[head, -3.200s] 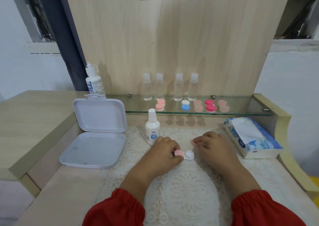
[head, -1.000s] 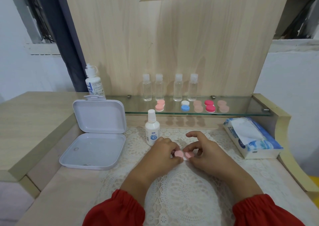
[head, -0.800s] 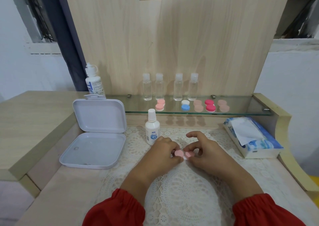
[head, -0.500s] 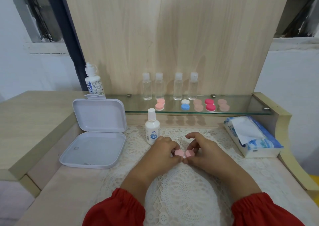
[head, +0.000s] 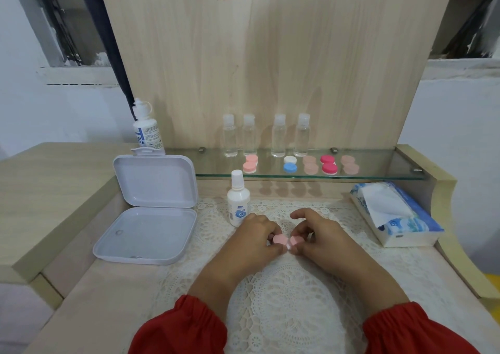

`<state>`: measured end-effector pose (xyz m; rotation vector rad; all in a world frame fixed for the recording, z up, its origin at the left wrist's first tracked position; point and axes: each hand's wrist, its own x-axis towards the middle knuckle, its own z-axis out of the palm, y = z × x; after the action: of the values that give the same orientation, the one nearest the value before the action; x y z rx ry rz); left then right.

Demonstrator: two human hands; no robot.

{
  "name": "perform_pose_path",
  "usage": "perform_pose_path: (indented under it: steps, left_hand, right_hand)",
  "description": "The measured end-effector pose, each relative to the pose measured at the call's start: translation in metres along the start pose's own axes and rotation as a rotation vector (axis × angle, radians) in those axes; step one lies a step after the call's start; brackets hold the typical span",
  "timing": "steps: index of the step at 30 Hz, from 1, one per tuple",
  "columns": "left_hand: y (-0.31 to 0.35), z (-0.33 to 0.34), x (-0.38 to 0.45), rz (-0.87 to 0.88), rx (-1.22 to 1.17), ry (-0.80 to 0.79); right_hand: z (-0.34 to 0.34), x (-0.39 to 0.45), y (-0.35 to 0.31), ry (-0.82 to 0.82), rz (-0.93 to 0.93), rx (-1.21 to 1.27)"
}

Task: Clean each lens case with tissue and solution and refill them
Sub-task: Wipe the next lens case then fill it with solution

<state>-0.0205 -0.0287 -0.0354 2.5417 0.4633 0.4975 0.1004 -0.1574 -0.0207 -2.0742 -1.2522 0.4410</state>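
I had the lens case (head: 286,240) between my two hands, low in the middle of the frame, on the lace mat (head: 284,307). My left hand (head: 254,241) curled around its left pink cap (head: 278,238), fingers and thumb pinching it from that side. My right hand (head: 322,238) pinched the right pink cap (head: 295,241), thumb below and fingers bent over it, with the forefinger raised off the case. A sliver of the white base showed between the two caps. The hands nearly touched at the fingertips, with the case the only thing between them.

Just up and left of my left hand stood the small white solution bottle (head: 238,199), upright and capped, near my knuckles but apart from them. At the left of the frame the white box (head: 151,218) lay open, its lid standing up. At the right the tissue pack (head: 392,213) lay with a tissue sticking out. On the glass shelf (head: 378,175) above, five more lens cases (head: 328,164) sat in a row in front of four clear bottles (head: 278,137), and a larger solution bottle (head: 147,129) stood at the shelf's left end
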Motion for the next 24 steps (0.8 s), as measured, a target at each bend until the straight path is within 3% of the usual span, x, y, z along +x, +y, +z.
perform_pose_path:
  steps: [24]
  left_hand:
    - [0.0013,-0.0001,0.0,0.002,0.04,0.003]
  right_hand:
    - [0.0004,-0.001,-0.0003,-0.012,0.005,-0.007]
